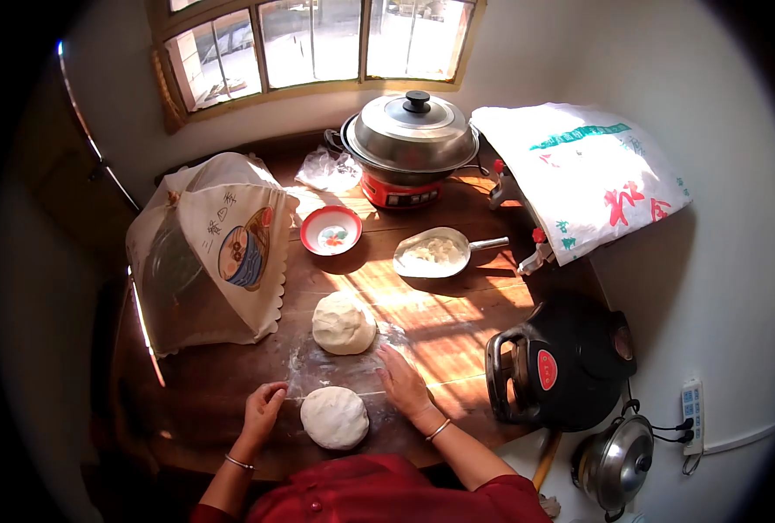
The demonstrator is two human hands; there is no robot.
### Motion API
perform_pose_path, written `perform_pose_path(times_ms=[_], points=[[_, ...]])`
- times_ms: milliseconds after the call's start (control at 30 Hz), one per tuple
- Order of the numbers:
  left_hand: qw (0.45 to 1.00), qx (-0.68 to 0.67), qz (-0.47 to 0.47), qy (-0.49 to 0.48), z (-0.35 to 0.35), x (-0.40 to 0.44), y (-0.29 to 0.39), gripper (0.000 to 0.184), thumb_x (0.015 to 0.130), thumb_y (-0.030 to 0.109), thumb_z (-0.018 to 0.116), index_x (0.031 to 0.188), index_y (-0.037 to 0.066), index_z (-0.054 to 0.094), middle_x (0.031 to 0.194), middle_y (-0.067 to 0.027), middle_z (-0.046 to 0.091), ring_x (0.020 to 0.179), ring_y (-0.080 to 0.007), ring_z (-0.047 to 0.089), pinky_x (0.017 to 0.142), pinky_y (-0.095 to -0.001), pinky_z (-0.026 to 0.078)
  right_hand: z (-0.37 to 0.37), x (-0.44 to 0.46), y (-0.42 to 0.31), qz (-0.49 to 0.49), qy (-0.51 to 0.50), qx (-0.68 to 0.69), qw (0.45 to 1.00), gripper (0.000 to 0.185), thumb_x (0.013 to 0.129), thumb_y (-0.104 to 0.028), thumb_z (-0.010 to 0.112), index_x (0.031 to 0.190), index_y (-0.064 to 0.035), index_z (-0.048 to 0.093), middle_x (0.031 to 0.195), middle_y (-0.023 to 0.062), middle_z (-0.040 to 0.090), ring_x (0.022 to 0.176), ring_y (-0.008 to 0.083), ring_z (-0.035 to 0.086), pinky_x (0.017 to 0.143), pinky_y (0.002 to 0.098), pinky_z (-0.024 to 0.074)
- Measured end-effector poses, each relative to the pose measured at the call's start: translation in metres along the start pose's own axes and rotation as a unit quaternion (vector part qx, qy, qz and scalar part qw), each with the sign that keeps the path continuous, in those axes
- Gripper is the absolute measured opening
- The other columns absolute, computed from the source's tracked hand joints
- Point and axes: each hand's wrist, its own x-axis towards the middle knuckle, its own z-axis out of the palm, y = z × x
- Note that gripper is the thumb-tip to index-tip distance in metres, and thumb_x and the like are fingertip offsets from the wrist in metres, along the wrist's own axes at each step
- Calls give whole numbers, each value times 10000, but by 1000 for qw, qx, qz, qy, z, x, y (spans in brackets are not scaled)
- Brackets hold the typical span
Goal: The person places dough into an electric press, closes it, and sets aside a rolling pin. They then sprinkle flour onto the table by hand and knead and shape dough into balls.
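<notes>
Two balls of dough lie on the floured wooden table [483, 301]. The farther dough ball [344, 323] is cream-coloured with a creased top. Closer to me sits a rounder, whiter dough ball [335, 417], dusted with flour. My left hand [266, 410] is just left of the near dough, apart from it, fingers curled and pressed together; whether anything is in them I cannot make out. To the right of the dough balls, my right hand [403, 383] reaches over the floured patch with its fingers stretched out, holding nothing. A bracelet circles each wrist.
Behind the dough are a metal scoop of flour [433, 254], a red-rimmed dish [331, 230] and a lidded pan [415, 135] on a red cooker. A mesh food cover [209, 253] stands left, a black electric griddle [566, 362] right, and a white sack [588, 174] covers something behind.
</notes>
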Motion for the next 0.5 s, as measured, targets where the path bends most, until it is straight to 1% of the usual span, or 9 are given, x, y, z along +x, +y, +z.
perform_pose_path(times_ms=[100, 133, 167, 200, 233, 300, 367, 433, 500], points=[[996, -49, -38, 68, -11, -35, 8, 235, 921, 210, 591, 831, -3, 638, 792, -32, 645, 734, -83, 570, 699, -231, 463, -13, -23, -6, 21, 14, -4, 1000, 303, 908, -118, 525, 1183, 4, 556, 1195, 189, 573, 1131, 336, 543, 961, 386, 437], [996, -26, -36, 79, -16, -43, 10, 249, 921, 216, 595, 801, 2, 636, 763, -24, 626, 720, -72, 562, 682, -224, 459, -13, -28, -3, 16, 40, -4, 999, 275, 910, -143, 527, 1149, -20, 587, 1112, 158, 624, 1073, 321, 585, 925, 398, 460], [993, -31, -64, 91, -21, -47, 7, 215, 921, 205, 595, 858, 2, 628, 734, -12, 612, 713, -74, 566, 689, -219, 462, -15, -28, -4, 9, 38, 3, 999, 254, 920, -134, 520, 1131, -17, 601, 1036, 149, 652, 1014, 319, 613, 899, 395, 475], [991, -40, -90, 95, -23, -50, 4, 194, 921, 193, 594, 915, 1, 621, 705, -1, 597, 706, -75, 571, 696, -215, 466, -13, -31, -6, 100, 21, 97, 990, 231, 920, -116, 529, 1113, -22, 613, 979, 134, 662, 951, 311, 629, 920, 379, 459], [988, -46, -93, 113, -20, -52, 3, 194, 921, 193, 594, 915, 1, 621, 705, -1, 597, 706, -75, 571, 696, -215, 466, -15, -28, -3, 81, -16, 82, 993, 247, 894, -82, 549, 1129, -31, 602, 970, 124, 659, 946, 302, 625, 929, 374, 446], [976, -171, -33, 129, -13, -51, 6, 231, 913, 136, 583, 1100, 4, 555, 843, -28, 599, 771, -91, 581, 729, -228, 481, -21, -18, -25, 57, -57, 64, 995, 279, 868, -49, 569, 1145, -39, 591, 960, 114, 656, 941, 293, 622, 937, 370, 434], [970, -212, -29, 118, -4, -49, 21, 287, 907, 113, 575, 1167, 12, 510, 944, -46, 576, 818, -101, 575, 741, -241, 488, -27, 3, -62, -111, -25, -19, 993, 408, 801, 18, 598, 1201, -42, 546, 1060, 128, 619, 1039, 290, 578, 991, 388, 399], [970, -230, -38, 67, -3, -49, 25, 418, 901, 155, 592, 1262, 24, 427, 1150, -68, 503, 955, -125, 555, 792, -274, 499, -18, 13, -83, -111, -34, -12, 993, 443, 781, 27, 598, 1212, -56, 539, 1098, 137, 600, 1074, 296, 555, 996, 395, 394], [972, -225, -56, 35, -1, -51, 15, 436, 900, 165, 596, 1272, 19, 420, 1140, -66, 508, 954, -131, 559, 795, -281, 503, -10, 12, -92, -102, -55, 14, 993, 444, 799, -6, 603, 1233, -52, 520, 1216, 166, 543, 1136, 333, 512, 1004, 416, 383]])
